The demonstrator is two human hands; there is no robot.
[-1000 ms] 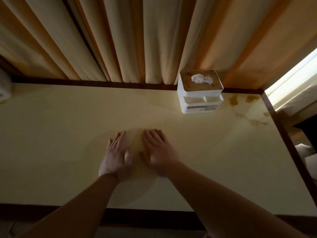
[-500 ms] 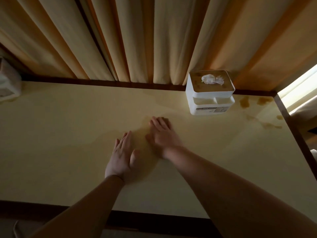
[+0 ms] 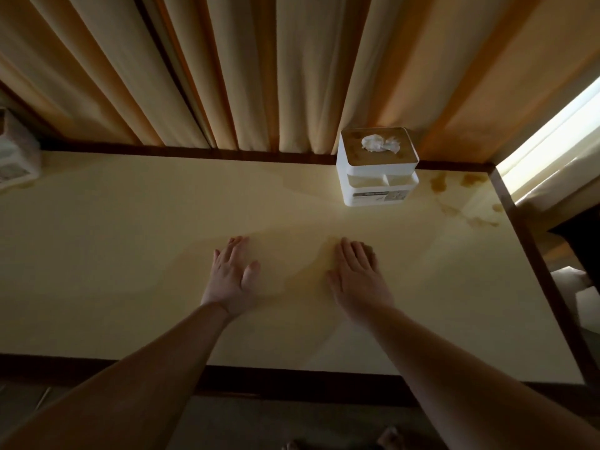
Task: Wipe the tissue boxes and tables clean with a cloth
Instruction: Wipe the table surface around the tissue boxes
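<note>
Wiping is incomplete. Left hand [image 3: 232, 276] and right hand [image 3: 355, 276] lie flat, fingers straight, on the desk [image 3: 113, 241]; a cloth possibly lies under the right fingertips. Stains [image 3: 454, 196] remain far right, beside the tissue box [image 3: 378, 167].

Pleated curtains [image 3: 246, 69]; bright window [image 3: 552, 134]

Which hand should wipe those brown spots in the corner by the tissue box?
Probably the right hand. It lies flat nearer the brown spots and tissue box; the left hand would have to cross over.
</note>
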